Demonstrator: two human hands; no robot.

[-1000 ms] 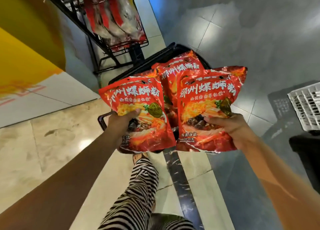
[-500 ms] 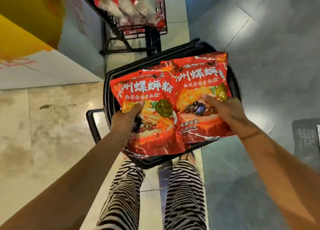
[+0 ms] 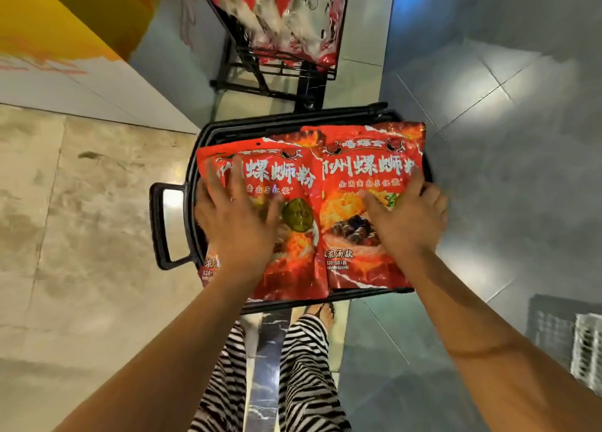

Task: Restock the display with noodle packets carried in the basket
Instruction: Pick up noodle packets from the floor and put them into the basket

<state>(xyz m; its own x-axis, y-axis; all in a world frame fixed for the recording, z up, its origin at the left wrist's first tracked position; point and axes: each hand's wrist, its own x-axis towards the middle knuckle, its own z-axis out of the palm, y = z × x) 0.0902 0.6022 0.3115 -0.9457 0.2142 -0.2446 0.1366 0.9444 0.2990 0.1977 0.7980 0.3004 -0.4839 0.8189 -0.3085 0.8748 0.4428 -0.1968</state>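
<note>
Packets [image 3: 293,177] laid on basket [image 3: 293,119]; display [image 3: 280,70] not yet restocked.
One was pressed under the left hand [image 3: 237,223], one under the right hand [image 3: 407,220], fingers spread flat, nothing gripped; both were left to be shelved.

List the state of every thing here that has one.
basket: on the floor, holding packets
left packet: face up in the basket
right packet: face up beside it
left hand: open, fingers spread flat on the left packet
right hand: open, flat on the right packet
display rack: holds packets, blurred
</note>
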